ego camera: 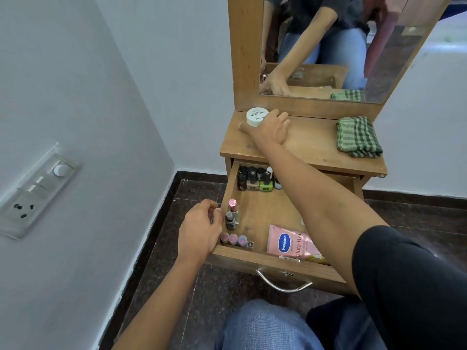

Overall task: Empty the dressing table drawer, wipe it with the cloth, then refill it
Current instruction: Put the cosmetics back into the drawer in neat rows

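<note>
The wooden drawer (pixel 267 261) of the dressing table stands pulled out. Inside it are several nail polish bottles (pixel 255 180) at the back, upright lipsticks (pixel 233 238) along the left wall and front corner, and a pink Vaseline sachet (pixel 290 245) at the front. My right hand (pixel 274 128) reaches over the drawer to the tabletop (pixel 313 147) and grips a white round jar (pixel 256 116) between thumb and fingers. My left hand (pixel 199 231) curls round the drawer's left wall beside the lipsticks. A folded green checked cloth (pixel 358 137) lies on the tabletop's right side.
A mirror (pixel 328 46) in a wooden frame rises behind the tabletop. A metal handle (pixel 283 284) hangs on the drawer front. A wall with a switchboard (pixel 35 190) is close on the left. My knees are below the drawer, on dark stone floor.
</note>
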The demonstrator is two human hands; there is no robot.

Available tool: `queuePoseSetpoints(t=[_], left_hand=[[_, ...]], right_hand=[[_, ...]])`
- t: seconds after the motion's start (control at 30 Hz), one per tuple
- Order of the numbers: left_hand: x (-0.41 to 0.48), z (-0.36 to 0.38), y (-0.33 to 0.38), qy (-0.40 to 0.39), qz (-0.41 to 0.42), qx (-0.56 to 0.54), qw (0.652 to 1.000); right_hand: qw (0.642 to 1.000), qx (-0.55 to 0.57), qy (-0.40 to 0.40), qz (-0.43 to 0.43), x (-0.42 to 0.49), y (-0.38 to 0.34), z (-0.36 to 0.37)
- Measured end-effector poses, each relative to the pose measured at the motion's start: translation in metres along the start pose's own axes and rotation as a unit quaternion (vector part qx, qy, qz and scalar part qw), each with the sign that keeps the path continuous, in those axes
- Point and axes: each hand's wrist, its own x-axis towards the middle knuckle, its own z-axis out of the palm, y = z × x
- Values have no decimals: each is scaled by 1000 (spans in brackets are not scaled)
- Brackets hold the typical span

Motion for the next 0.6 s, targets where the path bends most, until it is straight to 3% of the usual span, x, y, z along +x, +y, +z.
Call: queuePoseSetpoints(t=[0.23, 0.47, 0.6], left_hand=[[1, 0, -1, 2, 0, -4, 1000], [1, 1, -1, 2, -3, -2, 1000], [1, 1, -2, 5, -5, 0, 1000]], right_hand=[[999, 22, -29, -25, 5, 7, -3], [956, -25, -215, -198, 4, 35, -37], [949, -74, -240, -189, 11, 33, -50]])
